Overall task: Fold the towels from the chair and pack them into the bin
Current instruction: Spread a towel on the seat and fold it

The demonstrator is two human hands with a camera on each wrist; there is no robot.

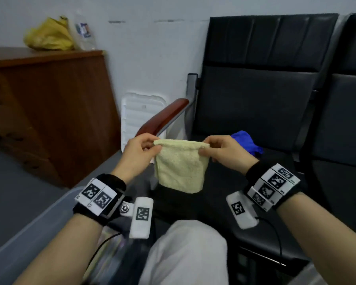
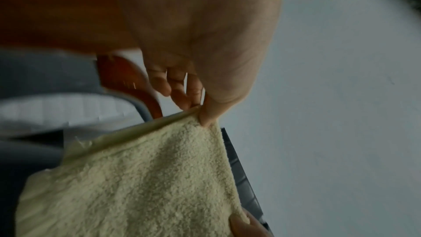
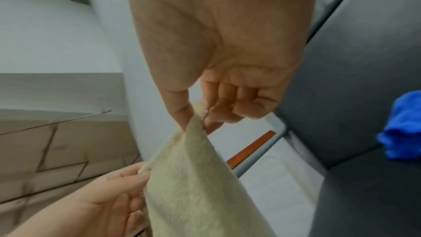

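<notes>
Head view looks down from above; both wrist views, close and perhaps tilted, share the cream towel [image 1: 180,168].

Your grips hold cream towel [image 1: 180,167] in air above black chair seat [image 1: 255,194]; bare seat below it. Blue towel [image 1: 247,143] lies on seat just beyond right hand [image 1: 224,150]. Wooden armrest [image 1: 162,118] stands just beyond left hand [image 1: 139,155]. Bin rim [image 1: 39,221] under left forearm. Your knee [image 1: 185,249] blocks the near side.

Looks like an office or waiting room: row of black padded seats [image 1: 261,83] with a wooden armrest [image 1: 162,118] against a plain white wall [image 1: 148,50], beside a brown wooden cabinet [image 1: 49,112].
</notes>
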